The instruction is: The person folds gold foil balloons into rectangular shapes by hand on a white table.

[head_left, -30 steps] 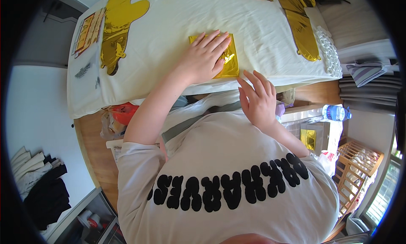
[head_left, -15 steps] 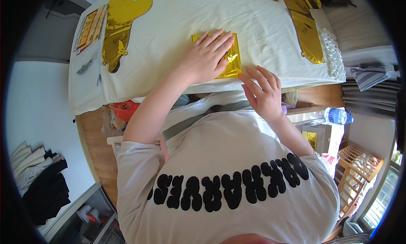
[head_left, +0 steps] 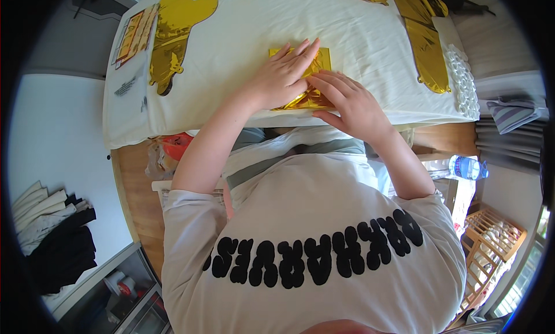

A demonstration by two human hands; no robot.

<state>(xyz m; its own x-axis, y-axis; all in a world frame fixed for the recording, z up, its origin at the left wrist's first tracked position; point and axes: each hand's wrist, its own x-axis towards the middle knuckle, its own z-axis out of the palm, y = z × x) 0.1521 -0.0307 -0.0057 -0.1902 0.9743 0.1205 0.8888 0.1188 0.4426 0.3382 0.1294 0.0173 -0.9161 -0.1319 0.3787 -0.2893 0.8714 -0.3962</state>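
White cloth covers the desk (head_left: 243,39), where a folded gold foil piece (head_left: 319,61) lies near the front edge. Left hand (head_left: 283,76) and right hand (head_left: 352,102) press flat on it, fingers spread, grasping nothing. Gold foil balloons (head_left: 173,39) lie farther off.

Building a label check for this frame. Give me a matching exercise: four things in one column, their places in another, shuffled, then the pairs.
Things:
1. folded gold foil
2. water bottle
3. flat gold foil balloon
4. dark clothes

Places:
A. lower left, on the floor
B. under the left hand and right hand
C. far left on the white tablecloth
D. right, beside the table

Pairs: 1-B, 2-D, 3-C, 4-A
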